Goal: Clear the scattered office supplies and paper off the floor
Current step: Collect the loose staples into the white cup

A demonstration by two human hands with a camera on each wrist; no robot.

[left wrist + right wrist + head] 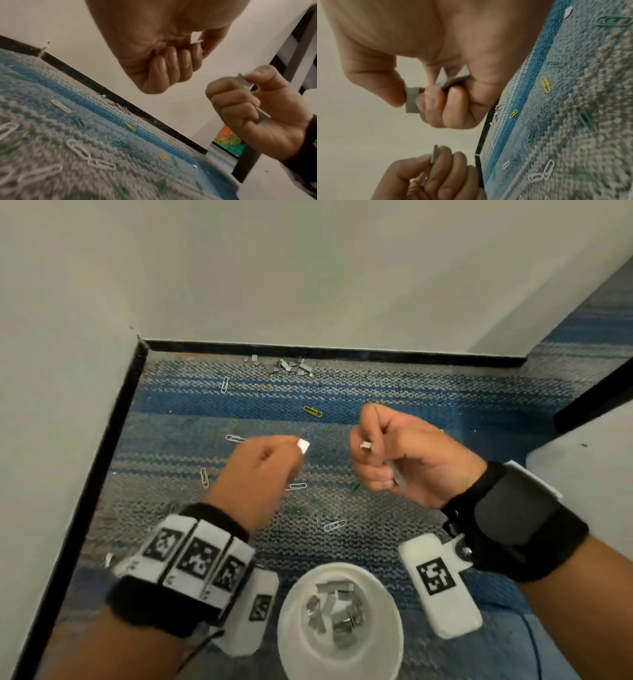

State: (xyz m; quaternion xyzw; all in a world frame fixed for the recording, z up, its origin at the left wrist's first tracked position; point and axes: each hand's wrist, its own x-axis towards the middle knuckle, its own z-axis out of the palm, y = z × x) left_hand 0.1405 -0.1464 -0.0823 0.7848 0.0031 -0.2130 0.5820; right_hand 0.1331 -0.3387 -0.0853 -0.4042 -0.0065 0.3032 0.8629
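Left hand (263, 463) grip: fingertips pinch a staple strip (303, 445). Right hand (407, 455) grip: fingers curled around more staple strips (365, 445). White cup (339, 621) of staples below; paper clips (334, 525) and loose staples (289, 365) remain on the carpet floor (411, 392).

carpet (394, 392): blue-grey stripes | cup (291, 621): white | paper clip (312, 411): yellow

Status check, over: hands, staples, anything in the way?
Left hand pinches a staple strip; right hand grips more strips. Cup below holds staples. Staple pile and paper clips still on carpet. Nothing blocking.
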